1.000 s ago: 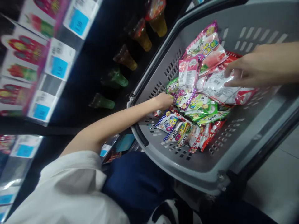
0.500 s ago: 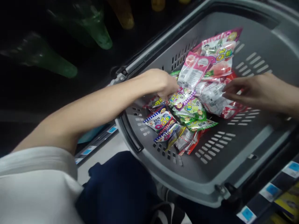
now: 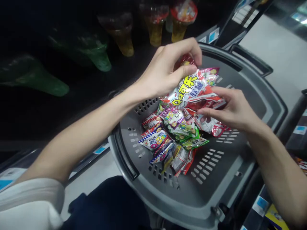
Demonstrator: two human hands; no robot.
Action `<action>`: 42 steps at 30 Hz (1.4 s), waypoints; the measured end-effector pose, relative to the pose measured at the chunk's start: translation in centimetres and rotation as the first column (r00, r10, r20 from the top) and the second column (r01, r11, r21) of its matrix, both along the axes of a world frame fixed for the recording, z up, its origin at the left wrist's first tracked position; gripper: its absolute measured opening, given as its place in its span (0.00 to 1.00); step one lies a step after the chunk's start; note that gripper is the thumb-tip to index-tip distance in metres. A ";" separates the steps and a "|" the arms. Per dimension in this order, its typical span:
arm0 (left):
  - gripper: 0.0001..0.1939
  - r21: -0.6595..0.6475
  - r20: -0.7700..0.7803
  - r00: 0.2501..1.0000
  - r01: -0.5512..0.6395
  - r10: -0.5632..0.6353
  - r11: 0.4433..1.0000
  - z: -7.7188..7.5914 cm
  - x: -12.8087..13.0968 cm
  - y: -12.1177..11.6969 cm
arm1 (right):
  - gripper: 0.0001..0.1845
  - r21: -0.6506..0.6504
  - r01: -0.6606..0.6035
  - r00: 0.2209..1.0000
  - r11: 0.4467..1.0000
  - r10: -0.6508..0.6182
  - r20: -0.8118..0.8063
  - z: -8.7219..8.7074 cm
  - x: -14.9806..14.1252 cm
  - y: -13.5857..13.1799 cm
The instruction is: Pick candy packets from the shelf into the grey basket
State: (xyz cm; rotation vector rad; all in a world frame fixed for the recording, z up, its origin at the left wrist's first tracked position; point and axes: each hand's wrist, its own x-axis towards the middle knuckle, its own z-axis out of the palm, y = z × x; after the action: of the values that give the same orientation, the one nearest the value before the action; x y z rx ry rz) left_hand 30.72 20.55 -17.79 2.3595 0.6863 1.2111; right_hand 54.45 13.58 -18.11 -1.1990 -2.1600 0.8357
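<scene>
My left hand (image 3: 178, 65) pinches the upper edge of a red and white gummy candy bag (image 3: 188, 88) with yellow lettering, held above the basket. At the bag's lower right end, my right hand (image 3: 230, 107) has its thumb and fingers around the corner. Beneath lies a pile of small candy bags in the grey shopping basket (image 3: 199, 191). Green and purple candy bags (image 3: 178, 123) lie in the middle of it. Blue and white candy bags (image 3: 155, 140) are at the left. A pink candy bag (image 3: 211, 75) is partly hidden behind the held one.
Plastic cups with amber contents (image 3: 155, 30) and green ones (image 3: 96, 57) stand on a dark shelf at the left and back. Price labels (image 3: 213, 35) line the shelf edges. A black basket handle (image 3: 251, 59) sticks out at the far side, above a pale floor (image 3: 271, 41).
My left hand has come up from the pile and now holds the red and white candy bag. My right hand has moved left to its corner. The view has shifted, showing more floor behind.
</scene>
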 end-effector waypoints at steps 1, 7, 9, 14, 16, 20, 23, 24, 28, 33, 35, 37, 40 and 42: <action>0.07 -0.010 0.001 1.000 -0.024 0.024 1.000 -0.1 0.0 0.1 | 0.24 -0.030 0.016 1.000 0.999 -0.016 -0.009 0.1 0.2 0.0; 0.09 -0.139 -0.074 0.989 -0.136 0.127 0.981 -0.1 -0.2 -0.4 | 0.26 -0.216 -0.005 0.990 0.976 -0.026 -0.138 0.0 0.0 -0.2; 0.11 -0.187 -0.053 0.988 -0.153 0.146 0.970 0.0 -0.2 -0.4 | 0.25 -0.241 -0.002 0.983 0.970 -0.043 -0.179 0.0 -0.1 -0.4; 0.19 -0.316 0.007 0.988 -0.146 0.156 0.937 -0.2 -0.5 0.6 | 0.24 -0.241 0.136 0.941 0.961 -0.202 -0.272 -0.6 -0.2 -0.8; 0.21 -0.356 -0.003 0.990 -0.135 0.144 0.924 -0.3 -0.7 0.9 | 0.25 -0.225 0.233 0.894 0.946 -0.300 -0.333 -1.0 0.0 -0.6; 0.21 -0.375 0.023 0.994 -0.093 0.109 0.922 -0.5 -0.8 1.0 | 0.33 -0.204 0.328 0.843 0.922 -0.383 -0.378 -1.4 0.2 -0.3; 0.21 -0.357 0.056 0.989 -0.108 0.136 0.928 -0.4 -0.8 0.8 | 0.37 -0.183 0.319 0.862 0.930 -0.365 -0.352 -1.3 0.1 -0.4; 0.21 -0.349 0.058 0.985 -0.133 0.163 0.928 -0.4 -0.8 0.8 | 0.36 -0.171 0.304 0.873 0.937 -0.346 -0.344 -1.2 0.0 -0.5; 0.20 -0.326 0.015 0.967 -0.234 0.252 0.916 -0.3 -0.9 0.9 | 0.31 -0.089 0.268 0.916 0.959 -0.282 -0.287 -0.6 -0.4 -0.8; 0.16 -0.154 -0.120 0.947 -0.313 0.296 0.937 0.0 -0.7 0.6 | 0.26 0.062 0.369 0.903 0.927 -0.342 -0.261 -0.5 -0.4 -1.2; 0.14 -0.094 -0.143 0.938 -0.330 0.315 0.939 0.2 -0.7 0.3 | 0.22 0.135 0.410 0.895 0.902 -0.368 -0.253 -0.6 -0.4 -1.5; 0.15 -0.090 -0.139 0.939 -0.327 0.313 0.941 0.4 -0.7 0.1 | 0.15 0.230 0.422 0.898 0.877 -0.370 -0.239 -0.7 -0.5 -1.7; 0.11 -0.121 -0.090 0.958 -0.282 0.272 0.952 0.6 -0.8 0.0 | 0.06 0.515 0.330 0.944 0.791 -0.259 -0.206 -0.9 -0.4 -2.0; 0.07 -0.132 -0.043 0.973 -0.231 0.227 0.964 0.7 -0.9 0.0 | 0.11 0.742 0.177 0.984 0.647 -0.133 -0.119 -0.9 -0.3 -2.1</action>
State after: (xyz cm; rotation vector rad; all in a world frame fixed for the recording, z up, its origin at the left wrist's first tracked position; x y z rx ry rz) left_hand 29.86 20.56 -17.14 2.2343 1.0416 1.1845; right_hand 54.13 11.51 -19.03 -0.8674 -1.9780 -0.1450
